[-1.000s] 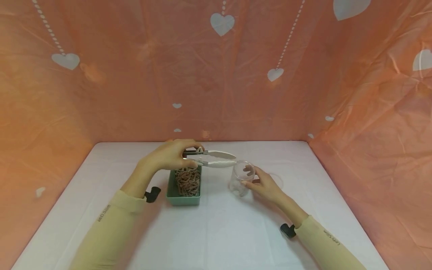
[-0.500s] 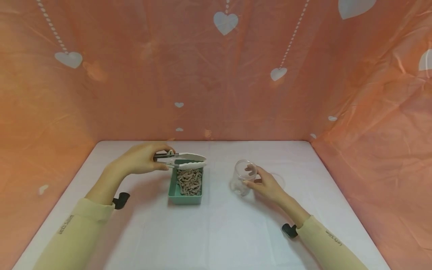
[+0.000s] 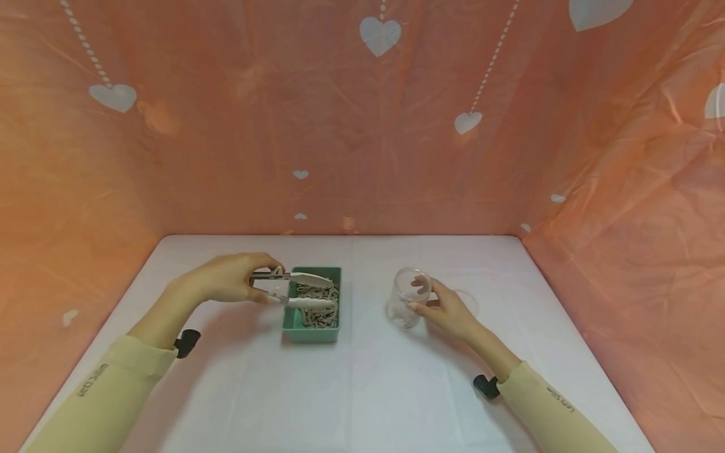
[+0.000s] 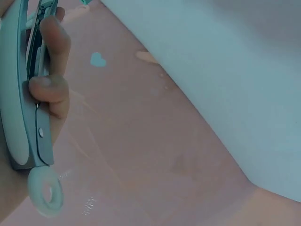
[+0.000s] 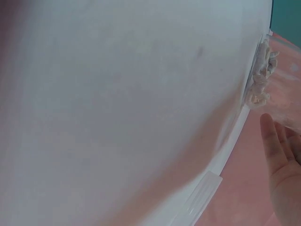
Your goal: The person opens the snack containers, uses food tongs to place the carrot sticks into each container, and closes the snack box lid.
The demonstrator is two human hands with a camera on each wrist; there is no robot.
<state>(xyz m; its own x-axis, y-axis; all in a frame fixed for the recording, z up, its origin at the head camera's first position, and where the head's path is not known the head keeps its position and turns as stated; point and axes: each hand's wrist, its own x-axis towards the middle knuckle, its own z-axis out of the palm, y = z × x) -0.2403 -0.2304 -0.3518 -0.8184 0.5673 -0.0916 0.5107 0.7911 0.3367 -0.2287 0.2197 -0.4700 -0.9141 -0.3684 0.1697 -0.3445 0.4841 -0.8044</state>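
Observation:
In the head view my left hand [image 3: 229,278] grips a pair of metal tongs [image 3: 310,303] with white tips. The tongs' two arms stand apart, their tips over the green box [image 3: 311,336]. Brownish curly strips [image 3: 320,319] fill much of that box. The left wrist view shows fingers curled round the tongs' handles [image 4: 14,94], with a white ring [image 4: 45,190] at their end. My right hand [image 3: 450,314] holds a clear jar [image 3: 401,309] upright on the table. A few curly pieces [image 5: 261,77] lie at the jar's bottom in the right wrist view.
A clear round lid [image 3: 474,304] lies on the white table [image 3: 385,396] behind my right hand. Orange sheeting [image 3: 255,126] with white hearts rises along the table's back and sides. Black wrist cameras [image 3: 188,343] stick out under both forearms.
My left hand has moved left from near the jar's rim with the tongs, then lowered them over the green box. The right hand and jar keep their place.

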